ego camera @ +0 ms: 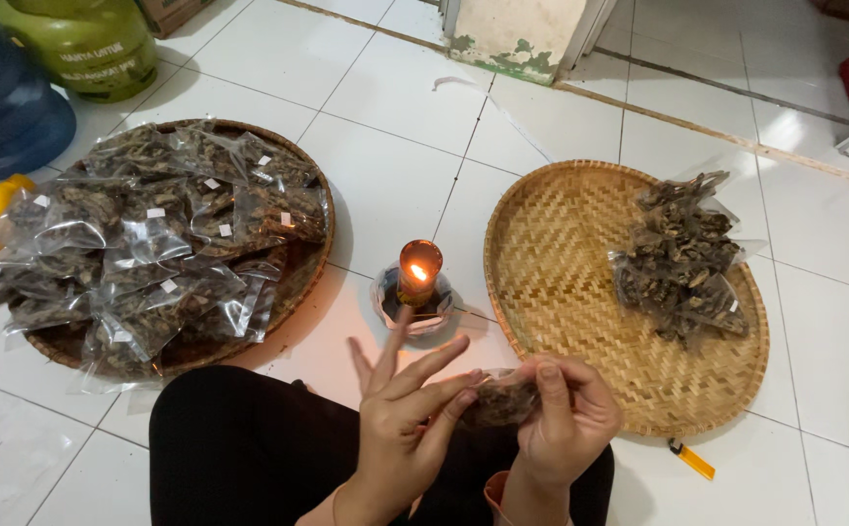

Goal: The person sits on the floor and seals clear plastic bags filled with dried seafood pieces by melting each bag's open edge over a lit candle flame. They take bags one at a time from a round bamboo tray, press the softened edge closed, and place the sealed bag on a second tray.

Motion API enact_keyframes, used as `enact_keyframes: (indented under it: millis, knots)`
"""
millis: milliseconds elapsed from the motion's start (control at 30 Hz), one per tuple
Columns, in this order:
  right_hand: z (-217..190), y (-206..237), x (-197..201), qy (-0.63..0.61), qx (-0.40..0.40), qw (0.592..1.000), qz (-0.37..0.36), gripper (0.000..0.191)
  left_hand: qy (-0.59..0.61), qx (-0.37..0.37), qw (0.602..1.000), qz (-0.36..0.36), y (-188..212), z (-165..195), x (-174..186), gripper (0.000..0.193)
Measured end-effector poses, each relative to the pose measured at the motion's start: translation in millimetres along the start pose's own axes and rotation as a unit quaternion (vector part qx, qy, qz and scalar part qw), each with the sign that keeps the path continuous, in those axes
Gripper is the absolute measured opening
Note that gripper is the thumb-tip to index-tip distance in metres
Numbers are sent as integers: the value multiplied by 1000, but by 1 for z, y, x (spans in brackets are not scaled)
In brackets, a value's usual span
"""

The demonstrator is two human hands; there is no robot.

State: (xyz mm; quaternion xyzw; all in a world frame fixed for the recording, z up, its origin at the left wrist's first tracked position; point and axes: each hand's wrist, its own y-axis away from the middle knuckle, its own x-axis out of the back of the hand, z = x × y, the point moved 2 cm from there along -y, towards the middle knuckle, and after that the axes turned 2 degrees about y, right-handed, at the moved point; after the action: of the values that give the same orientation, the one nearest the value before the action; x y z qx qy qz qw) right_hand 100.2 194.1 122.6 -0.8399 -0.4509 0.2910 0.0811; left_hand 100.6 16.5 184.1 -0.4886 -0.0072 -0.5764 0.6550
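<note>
- A small clear bag of dark dried pieces (500, 399) is pinched at lower centre between the right hand (566, 424) and the left hand's (410, 409) fingertips.
- Just above, a lit candle (418, 275) burns; the plastic could be scorched or fingers burned if brought too close.
- A tipped candle could ignite the woven tray (561, 263) at right.

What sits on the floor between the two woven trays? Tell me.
A lit candle in a small dish stands on the white tiles between the left tray, piled with clear packets, and the right tray, as the head view shows.
</note>
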Motion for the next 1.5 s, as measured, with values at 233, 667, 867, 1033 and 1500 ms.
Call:
enact_keyframes:
  millis: [233,667,867,1033,1500]
  knots:
    - [-8,8,-13,38,33,998,-27,7,59,7,998,-10,-2,-7,11,55]
    - [-16,14,-23,54,21,996,-67,4,-28,-30,999,28,-11,10,17,26]
    - [-18,19,-30,55,11,994,-90,3,27,-11,999,34,-12,10,21,8]
    - [-19,22,-33,109,41,987,-106,3,79,7,997,9,-8,3,22,44]
    - [8,63,-82,144,89,969,-179,4,156,30,987,19,7,-66,62,16]
